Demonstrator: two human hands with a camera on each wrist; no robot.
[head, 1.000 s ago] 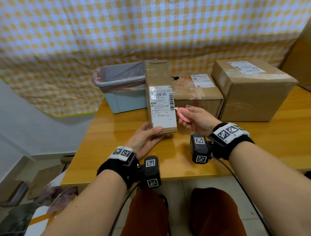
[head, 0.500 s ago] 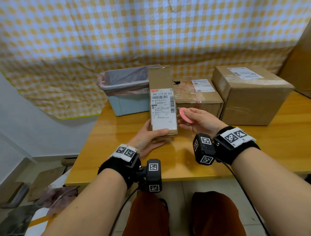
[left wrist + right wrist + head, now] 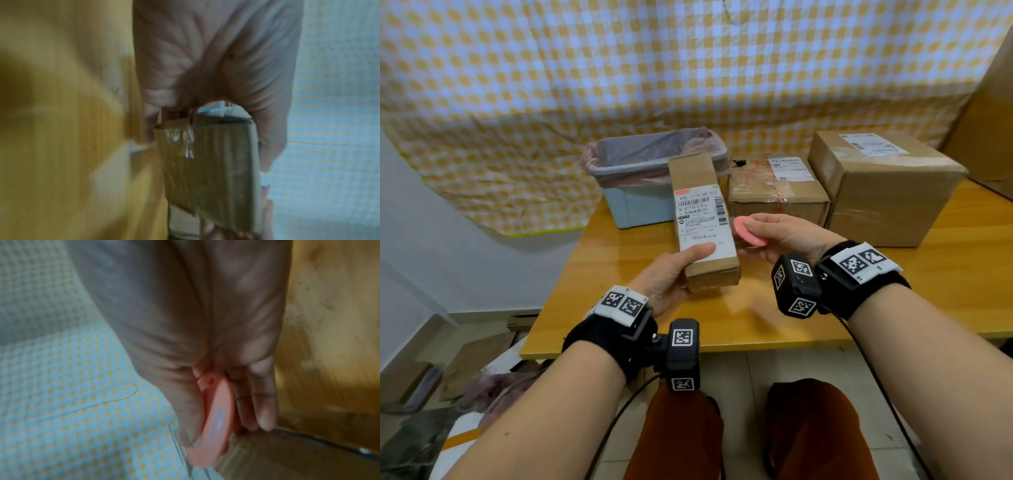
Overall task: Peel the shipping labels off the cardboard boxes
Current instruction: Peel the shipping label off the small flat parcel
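**Long box held, pink tool beside its label**

Head view: the left hand grips the near end of a long box tilted up off the table, thumb pressed on the lower part of its label. The right hand pinches a pink tool just right of the box, near the label's right edge. Farther right sit a taped box and a big box, each with a label on top. A lined bin stands far left of them.

Left wrist view: blurred; the fingers curl round the box end, thumb on one face, the others beneath.

Right wrist view: thumb and fingers clamp the tool edge-on
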